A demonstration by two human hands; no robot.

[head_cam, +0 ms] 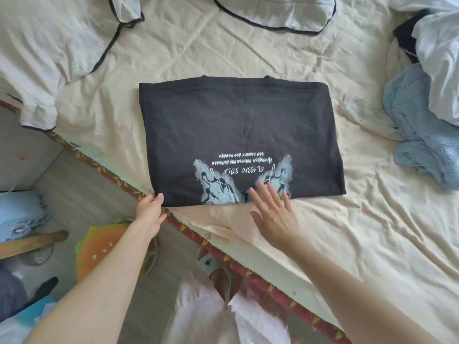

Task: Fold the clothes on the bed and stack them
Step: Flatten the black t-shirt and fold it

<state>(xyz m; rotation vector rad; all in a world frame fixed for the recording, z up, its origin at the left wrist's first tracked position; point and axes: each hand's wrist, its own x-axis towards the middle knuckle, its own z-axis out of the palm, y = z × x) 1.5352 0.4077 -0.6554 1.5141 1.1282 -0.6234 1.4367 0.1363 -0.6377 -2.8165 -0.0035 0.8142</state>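
Note:
A black T-shirt (238, 130) with a pale blue butterfly print lies folded into a rectangle in the middle of the cream bed sheet (323, 219). My left hand (150, 211) pinches its near left corner at the bed's edge. Fingers straight, my right hand (274, 213) rests flat on the shirt's near edge, over the print. At the right lies a crumpled light blue knit garment (419, 135), partly under a white garment (442, 58) with a dark piece beside it.
Pillows with black piping lie at the far left (57, 45) and far middle (275, 11). The bed's patterned edge (223, 254) runs diagonally below my hands. On the floor at the left are an orange cushion (104, 249) and a wooden stick (32, 242).

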